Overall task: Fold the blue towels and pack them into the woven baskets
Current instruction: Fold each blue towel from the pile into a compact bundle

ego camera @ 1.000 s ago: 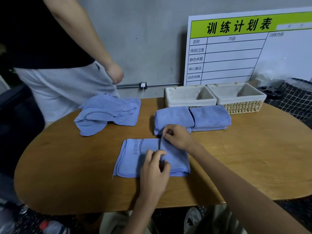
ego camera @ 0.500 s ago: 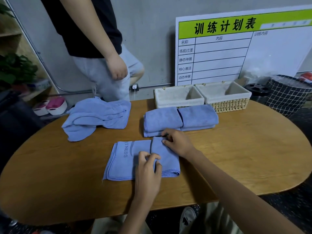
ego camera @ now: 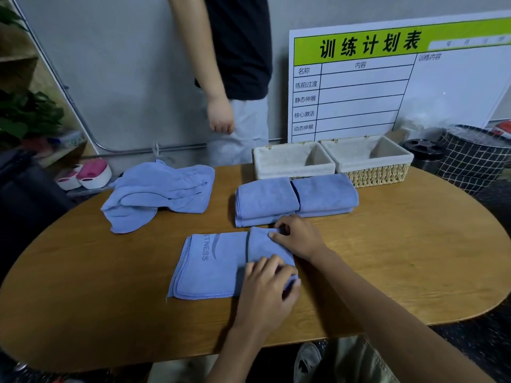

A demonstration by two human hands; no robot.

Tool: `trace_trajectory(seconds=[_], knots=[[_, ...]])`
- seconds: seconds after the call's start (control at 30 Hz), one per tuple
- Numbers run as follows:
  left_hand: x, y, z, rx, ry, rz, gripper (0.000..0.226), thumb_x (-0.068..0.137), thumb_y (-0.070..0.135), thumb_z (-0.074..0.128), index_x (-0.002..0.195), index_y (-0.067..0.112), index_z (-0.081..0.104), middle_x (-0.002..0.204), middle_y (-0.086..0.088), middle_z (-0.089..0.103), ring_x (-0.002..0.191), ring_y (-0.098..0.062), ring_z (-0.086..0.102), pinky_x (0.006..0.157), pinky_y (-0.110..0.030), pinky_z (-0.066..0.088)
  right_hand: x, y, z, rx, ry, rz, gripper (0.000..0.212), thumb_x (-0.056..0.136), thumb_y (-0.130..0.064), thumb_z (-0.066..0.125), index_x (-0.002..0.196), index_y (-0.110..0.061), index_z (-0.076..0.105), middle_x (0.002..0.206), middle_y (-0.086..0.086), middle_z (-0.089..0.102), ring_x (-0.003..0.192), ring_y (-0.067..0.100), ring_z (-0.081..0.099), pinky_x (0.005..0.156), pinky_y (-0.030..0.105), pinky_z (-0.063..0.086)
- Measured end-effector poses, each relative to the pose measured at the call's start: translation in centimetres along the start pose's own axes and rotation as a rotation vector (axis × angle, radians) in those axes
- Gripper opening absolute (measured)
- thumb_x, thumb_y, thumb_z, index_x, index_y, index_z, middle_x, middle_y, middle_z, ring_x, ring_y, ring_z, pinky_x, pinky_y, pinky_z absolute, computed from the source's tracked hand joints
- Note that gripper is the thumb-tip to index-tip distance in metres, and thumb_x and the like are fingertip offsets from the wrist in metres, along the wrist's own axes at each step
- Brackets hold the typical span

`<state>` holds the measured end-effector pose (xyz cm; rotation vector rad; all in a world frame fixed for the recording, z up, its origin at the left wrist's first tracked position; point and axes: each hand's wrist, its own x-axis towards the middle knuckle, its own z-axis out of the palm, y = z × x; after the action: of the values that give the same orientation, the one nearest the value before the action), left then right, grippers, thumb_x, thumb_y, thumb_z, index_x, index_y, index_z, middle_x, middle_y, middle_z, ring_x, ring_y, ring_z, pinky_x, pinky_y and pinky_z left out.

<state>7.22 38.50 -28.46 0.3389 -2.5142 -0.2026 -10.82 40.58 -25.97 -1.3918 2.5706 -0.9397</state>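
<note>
Pinching the half-folded blue towel (ego camera: 221,264), apparently: right hand (ego camera: 300,239) far corner, left hand (ego camera: 265,288) near edge, fingers curled.

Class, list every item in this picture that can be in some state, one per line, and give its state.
Printed towel: flat on table, right part folded over.
Left hand: pinches the towel's near fold.
Right hand: pinches the far fold.
Folded towels: two stacks, side by side.
Loose towels: crumpled, unfolded.
Left basket: empty.
Right basket: empty.

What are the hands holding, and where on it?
Both grip the half-folded blue towel: left hand at the folded flap's near corner, right hand at its far corner.
</note>
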Motion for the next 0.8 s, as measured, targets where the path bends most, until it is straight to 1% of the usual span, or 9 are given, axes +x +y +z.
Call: trace_trajectory(seconds=[0.07,0.13,0.2,0.33,0.4,0.53,0.67,0.73,0.8], knots=[[0.0,0.3,0.2,0.046,-0.024,-0.005,0.027,0.090,0.056,0.054,0.099,0.033,0.065,0.095,0.012,0.052,0.090,-0.010,0.051,0.077,-0.031,0.040,0.2,0.0,0.0,-0.014,-0.008,0.005,0.031,0.087,-0.045,0.069,0.103,-0.018,0.068,0.097,-0.003,0.057,0.085,0.013,0.054,0.068,0.029,0.037],[0.1,0.4,0.3,0.076,-0.031,-0.017,0.035,0.086,0.062,0.054,0.102,0.034,0.065,0.096,0.011,0.052,0.091,-0.010,0.051,0.078,-0.032,0.043,0.3,0.1,-0.1,-0.028,-0.022,0.008,0.033,0.087,-0.046,0.069,0.105,-0.018,0.068,0.102,0.000,0.060,0.089,0.017,0.057,0.069,0.029,0.038],[0.2,0.4,0.4,0.089,-0.027,-0.032,0.036,0.083,0.062,0.055,0.103,0.034,0.064,0.095,0.011,0.052,0.090,-0.011,0.053,0.078,-0.031,0.045,0.5,0.2,-0.2,-0.028,-0.037,0.003,0.034,0.087,-0.046,0.069,0.104,-0.016,0.069,0.103,0.001,0.063,0.091,0.018,0.059,0.069,0.030,0.040],[0.3,0.3,0.4,0.106,-0.027,-0.053,0.033,0.079,0.060,0.058,0.102,0.036,0.063,0.093,0.012,0.051,0.087,-0.010,0.054,0.077,-0.030,0.046,0.8,0.2,-0.4,-0.006,-0.075,-0.001,0.033,0.086,-0.045,0.071,0.096,-0.014,0.072,0.092,0.001,0.066,0.081,0.015,0.058,0.059,0.026,0.036],[0.3,0.4,0.4,0.123,-0.024,-0.056,0.032,0.078,0.059,0.060,0.100,0.036,0.064,0.092,0.012,0.053,0.086,-0.010,0.055,0.076,-0.030,0.046,1.0,0.2,-0.4,-0.006,-0.100,0.007,0.033,0.086,-0.046,0.070,0.095,-0.014,0.072,0.089,0.001,0.068,0.078,0.013,0.058,0.058,0.025,0.036],[0.2,0.4,0.4,0.126,-0.014,-0.058,0.030,0.077,0.057,0.060,0.098,0.036,0.063,0.092,0.012,0.054,0.085,-0.010,0.056,0.074,-0.030,0.046,1.1,0.3,-0.3,-0.014,-0.124,0.026,0.034,0.086,-0.048,0.070,0.096,-0.015,0.071,0.092,0.001,0.069,0.080,0.014,0.059,0.062,0.027,0.038],[0.1,0.4,0.4,0.131,-0.022,-0.063,0.030,0.078,0.055,0.061,0.099,0.034,0.064,0.092,0.011,0.054,0.085,-0.012,0.056,0.075,-0.031,0.047,1.0,0.3,-0.3,-0.027,-0.115,0.000,0.034,0.086,-0.047,0.069,0.096,-0.014,0.071,0.092,0.002,0.069,0.080,0.014,0.059,0.063,0.029,0.039],[0.2,0.4,0.5,0.131,-0.021,-0.066,0.030,0.077,0.055,0.062,0.099,0.034,0.063,0.092,0.011,0.054,0.085,-0.011,0.056,0.075,-0.031,0.047,1.1,0.5,-0.2,-0.035,-0.113,0.000,0.036,0.085,-0.049,0.069,0.097,-0.015,0.072,0.093,0.002,0.069,0.082,0.015,0.061,0.064,0.031,0.045],[0.3,0.5,0.4,0.132,-0.014,-0.065,0.029,0.077,0.054,0.063,0.098,0.034,0.063,0.092,0.012,0.054,0.085,-0.010,0.056,0.075,-0.031,0.046,1.1,0.6,-0.1,-0.039,-0.108,-0.001,0.037,0.085,-0.051,0.069,0.097,-0.017,0.072,0.097,0.002,0.067,0.086,0.016,0.062,0.069,0.033,0.050]])
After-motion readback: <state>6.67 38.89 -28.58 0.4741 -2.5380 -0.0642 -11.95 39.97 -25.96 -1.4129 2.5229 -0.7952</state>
